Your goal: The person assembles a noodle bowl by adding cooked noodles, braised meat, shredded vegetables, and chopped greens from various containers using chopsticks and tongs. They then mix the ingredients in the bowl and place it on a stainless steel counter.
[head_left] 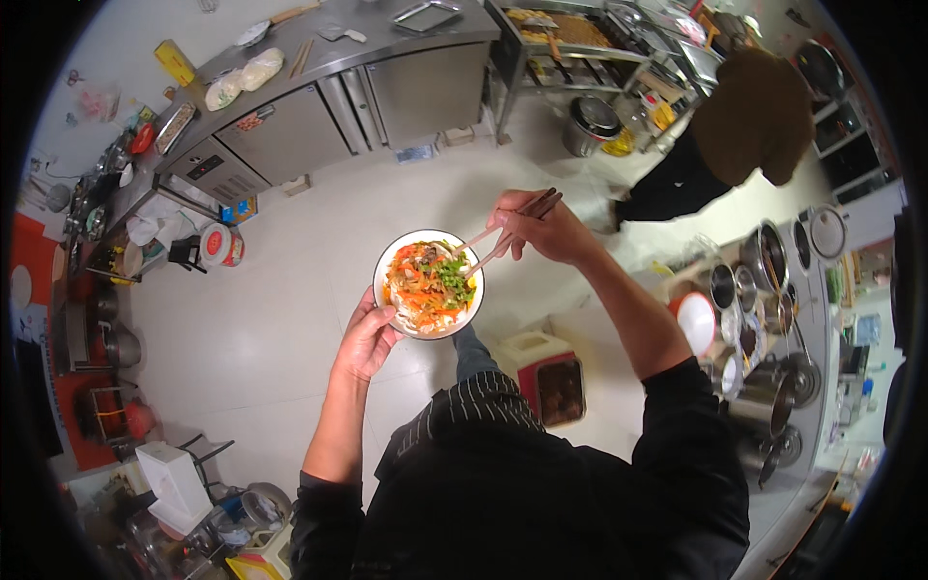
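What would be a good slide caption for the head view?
Left hand holding a white bowl of food, right hand holding chopsticks at its chopped greens, over a pale floor.

Steel counter [387,41] far, pale floor [261,314] below, on my remote feed.
On the counter I make out two bagged bundles [260,71], wooden sticks [302,58] and a shallow metal tray [427,14]; on the floor, a white-and-red tub [218,246] stands left, a dark-lidded bin [592,126] far right.

Black top [503,503], striped apron [474,401], blue-grey trousers [474,356]

Left hand [365,342] grips, thumb uppermost; right hand [534,228] pinches.
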Demonstrator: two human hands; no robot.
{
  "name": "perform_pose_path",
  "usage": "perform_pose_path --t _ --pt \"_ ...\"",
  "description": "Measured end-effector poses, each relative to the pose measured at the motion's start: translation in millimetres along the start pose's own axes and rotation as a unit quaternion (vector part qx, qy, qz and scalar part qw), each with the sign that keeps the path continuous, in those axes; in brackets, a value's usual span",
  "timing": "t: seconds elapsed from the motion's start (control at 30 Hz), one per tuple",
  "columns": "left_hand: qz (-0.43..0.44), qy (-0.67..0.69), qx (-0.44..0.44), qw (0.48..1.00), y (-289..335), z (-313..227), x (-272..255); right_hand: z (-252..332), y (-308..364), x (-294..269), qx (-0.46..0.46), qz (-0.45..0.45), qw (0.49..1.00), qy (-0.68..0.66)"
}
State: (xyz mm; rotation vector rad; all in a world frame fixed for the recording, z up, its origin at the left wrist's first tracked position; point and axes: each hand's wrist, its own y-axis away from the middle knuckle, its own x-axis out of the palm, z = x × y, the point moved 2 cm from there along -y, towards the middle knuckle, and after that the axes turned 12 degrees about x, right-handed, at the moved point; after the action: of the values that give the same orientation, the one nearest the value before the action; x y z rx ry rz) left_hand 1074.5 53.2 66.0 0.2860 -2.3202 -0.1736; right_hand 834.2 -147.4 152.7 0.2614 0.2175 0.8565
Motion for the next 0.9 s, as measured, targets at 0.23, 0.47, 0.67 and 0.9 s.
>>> perform_pose_path --t 0.23,0.47,0.67,0.9 --pt "-0.059 0.000 0.034 0.998 -129.5 -44.7 21.6 -6.1 -123.8 -60.8 0.017 -0.093 0.980 -0.178" --pt "-0.044 -0.017 0.066 0.997 -236.9 -66.6 41.7 25.3 -198.5 -120.7 -0.015 -0.144 0.964 -0.224" --pt "0.017 -0.059 0.037 0.997 -327.0 -72.6 53.9 37.7 -236.4 -169.5 -0.012 -0.210 0.943 -0.258" --pt "0.063 -0.009 -0.006 0.998 -443.1 -75.3 48.9 42.6 -286.3 -217.0 -0.026 -0.292 0.905 -0.309"
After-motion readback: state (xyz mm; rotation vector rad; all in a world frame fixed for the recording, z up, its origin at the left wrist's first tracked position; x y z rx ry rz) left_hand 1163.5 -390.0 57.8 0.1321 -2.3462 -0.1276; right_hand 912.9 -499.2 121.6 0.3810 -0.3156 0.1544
